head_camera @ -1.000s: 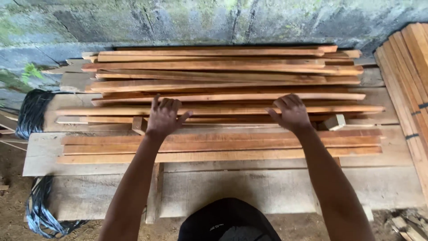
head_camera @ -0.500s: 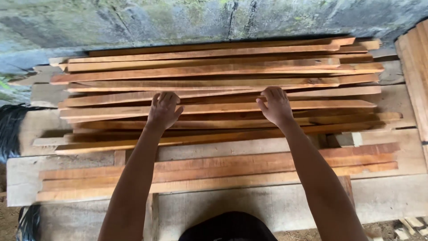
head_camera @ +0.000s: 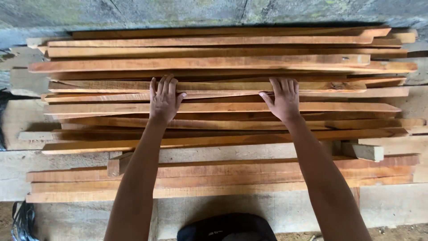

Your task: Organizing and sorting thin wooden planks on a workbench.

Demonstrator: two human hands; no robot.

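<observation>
A pile of long reddish-brown wooden slats [head_camera: 214,62] lies crosswise in front of me on a broad pale plank surface [head_camera: 249,209]. My left hand [head_camera: 163,98] rests flat on the slats in the middle of the pile, fingers spread. My right hand [head_camera: 282,97] lies flat on the same slats about a forearm's length to the right. Neither hand is closed around a slat. A separate low row of slats [head_camera: 223,178] lies nearer to me, under my forearms.
A grey concrete wall [head_camera: 214,13] runs behind the pile. A small pale wood block [head_camera: 363,151] sits at the right and another block [head_camera: 118,164] at the left between the two groups. A dark bundle [head_camera: 20,221] lies at the lower left.
Both hands have reached farther forward across the pile, from its near slats to slats in its middle. The view has moved closer and shifted.
</observation>
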